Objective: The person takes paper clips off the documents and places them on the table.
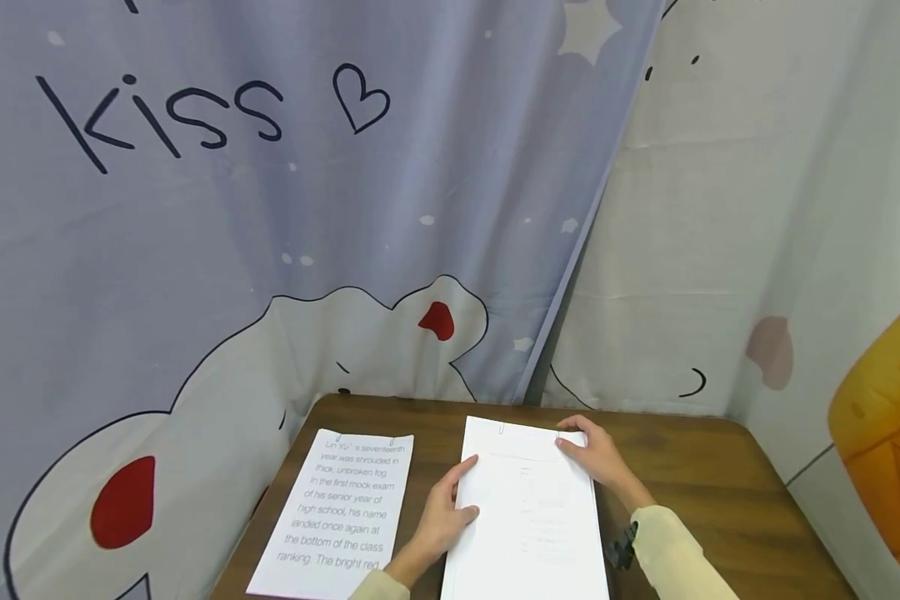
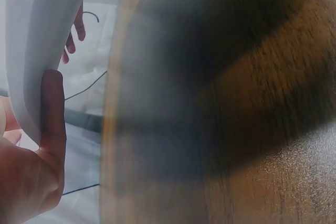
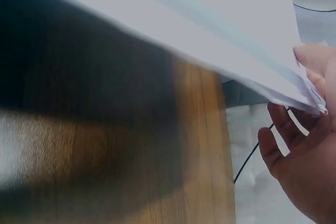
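Observation:
A stack of white paper (image 1: 528, 533) is held up off the table between both hands, with faint marks on its top sheet. Paper clips (image 1: 502, 428) show along its far edge. My left hand (image 1: 442, 512) grips the left edge; in the left wrist view a finger (image 2: 52, 108) lies along the underside of the paper (image 2: 44, 30). At the far right corner my right hand (image 1: 598, 454) pinches the stack, thumb above and fingers beneath, as the right wrist view shows near the paper's corner (image 3: 294, 90).
Left of the stack, a printed sheet (image 1: 337, 517) with large text and clips at its top lies on the brown wooden table (image 1: 727, 492). A printed curtain (image 1: 270, 208) hangs behind the table's far edge. A dark wrist device (image 1: 621, 547) sits at the right cuff.

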A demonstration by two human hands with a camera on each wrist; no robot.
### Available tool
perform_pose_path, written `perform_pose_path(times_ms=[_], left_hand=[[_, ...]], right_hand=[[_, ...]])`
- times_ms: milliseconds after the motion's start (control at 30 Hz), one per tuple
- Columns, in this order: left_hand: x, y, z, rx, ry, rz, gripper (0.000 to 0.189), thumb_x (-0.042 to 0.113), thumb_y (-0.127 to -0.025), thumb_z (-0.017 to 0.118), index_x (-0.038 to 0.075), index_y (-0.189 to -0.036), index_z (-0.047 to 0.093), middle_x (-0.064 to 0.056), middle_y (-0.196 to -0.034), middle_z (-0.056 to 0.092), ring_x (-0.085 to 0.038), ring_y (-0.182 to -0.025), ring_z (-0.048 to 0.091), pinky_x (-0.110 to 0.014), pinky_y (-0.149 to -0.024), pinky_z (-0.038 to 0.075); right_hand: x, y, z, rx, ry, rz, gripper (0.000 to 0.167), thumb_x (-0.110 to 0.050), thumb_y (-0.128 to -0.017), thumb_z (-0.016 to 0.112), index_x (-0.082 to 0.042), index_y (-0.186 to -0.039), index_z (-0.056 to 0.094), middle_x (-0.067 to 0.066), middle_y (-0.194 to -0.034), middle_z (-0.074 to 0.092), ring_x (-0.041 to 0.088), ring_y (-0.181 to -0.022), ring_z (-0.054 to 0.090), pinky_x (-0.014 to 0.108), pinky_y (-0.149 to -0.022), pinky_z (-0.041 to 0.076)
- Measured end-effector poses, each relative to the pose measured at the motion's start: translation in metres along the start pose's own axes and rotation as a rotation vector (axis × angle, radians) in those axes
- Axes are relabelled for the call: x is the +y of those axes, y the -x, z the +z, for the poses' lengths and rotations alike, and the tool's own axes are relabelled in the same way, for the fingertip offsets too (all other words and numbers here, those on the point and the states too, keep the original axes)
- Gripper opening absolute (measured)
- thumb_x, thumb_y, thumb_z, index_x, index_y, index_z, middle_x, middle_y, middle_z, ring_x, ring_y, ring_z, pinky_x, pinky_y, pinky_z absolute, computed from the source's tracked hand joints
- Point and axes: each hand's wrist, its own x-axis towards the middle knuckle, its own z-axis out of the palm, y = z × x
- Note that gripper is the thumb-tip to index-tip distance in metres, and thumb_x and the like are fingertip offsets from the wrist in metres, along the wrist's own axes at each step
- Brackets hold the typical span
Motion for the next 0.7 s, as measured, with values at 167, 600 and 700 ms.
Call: perform_pose_path(times_ms=[167,600,700], left_hand=[[0.0,0.0011,-0.0019,0.01,-0.011,-0.007,0.086,-0.018,-0.078,0.069,0.015,-0.155,0.054,-0.029,-0.154,0.053,-0.039,-0.126,0.064,-0.046,-0.099,0.06],[0.0015,0.007,-0.0029,-0.011,0.019,-0.009,0.09,-0.019,-0.077,0.068,0.013,-0.159,0.049,-0.031,-0.158,0.047,-0.047,-0.133,0.06,-0.048,-0.102,0.059],[0.0016,0.0081,-0.0023,-0.012,0.019,-0.013,0.09,-0.018,-0.077,0.068,0.014,-0.159,0.049,-0.031,-0.158,0.048,-0.047,-0.131,0.061,-0.046,-0.098,0.061]], right_hand=[[-0.0045,-0.0011,0.0008,-0.023,-0.072,0.027,0.019,-0.013,-0.096,0.076,-0.007,-0.113,0.072,0.01,-0.114,0.072,0.023,-0.106,0.06,0.04,-0.097,0.044],[-0.008,-0.0017,-0.003,-0.069,-0.149,-0.036,0.017,-0.005,-0.093,0.074,0.001,-0.108,0.068,0.014,-0.11,0.068,0.018,-0.104,0.057,0.029,-0.091,0.044],[-0.0076,-0.0019,-0.0011,-0.093,-0.158,-0.027,0.015,-0.004,-0.095,0.071,-0.001,-0.108,0.065,0.015,-0.113,0.065,0.02,-0.107,0.055,0.032,-0.095,0.041]])
